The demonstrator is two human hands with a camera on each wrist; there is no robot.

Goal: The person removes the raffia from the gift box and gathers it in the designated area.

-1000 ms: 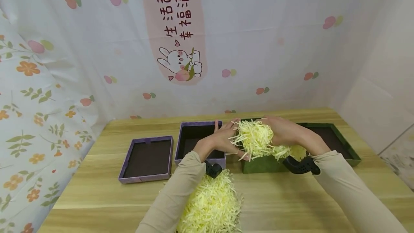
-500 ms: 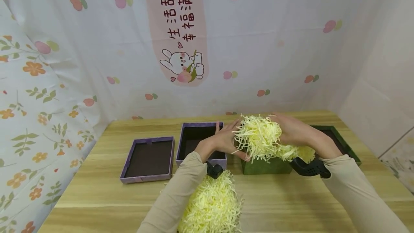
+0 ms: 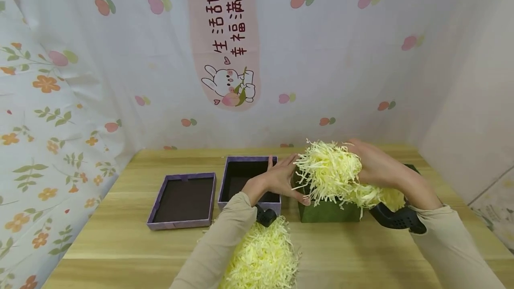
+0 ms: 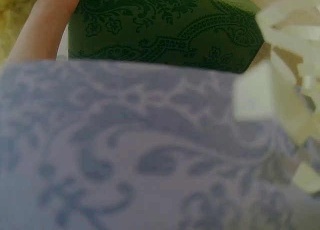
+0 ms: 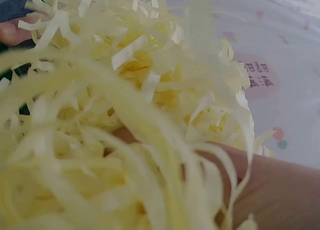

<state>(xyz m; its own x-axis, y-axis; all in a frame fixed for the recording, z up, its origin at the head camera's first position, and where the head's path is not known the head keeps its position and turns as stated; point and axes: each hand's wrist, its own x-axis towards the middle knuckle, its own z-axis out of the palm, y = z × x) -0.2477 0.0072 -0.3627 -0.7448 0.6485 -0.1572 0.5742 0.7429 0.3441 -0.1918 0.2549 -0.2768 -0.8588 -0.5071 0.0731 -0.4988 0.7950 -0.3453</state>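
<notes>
My right hand (image 3: 375,164) grips a big clump of pale yellow shredded paper (image 3: 331,166) above the green patterned box (image 3: 329,212). Loose strands hang down over the box's front, and most of its inside is hidden. In the right wrist view, the shredded paper (image 5: 150,75) covers most of the fingers. My left hand (image 3: 277,179) rests against the green box's left side with fingers spread, its thumb at the front corner. A finger (image 4: 47,25) touches the green box (image 4: 165,32) in the left wrist view, where the purple box wall (image 4: 120,140) fills the foreground.
An open purple box (image 3: 250,200) stands just left of the green one, under my left wrist. Its shallow lid (image 3: 180,225) lies further left. A heap of yellow shredded paper (image 3: 263,258) sits at the table's front. A dark green lid (image 3: 412,168) is partly behind my right arm.
My right hand has moved to the right with the clump of shredded paper, uncovering more of the green box's front. My left hand stays at the box's left side.
</notes>
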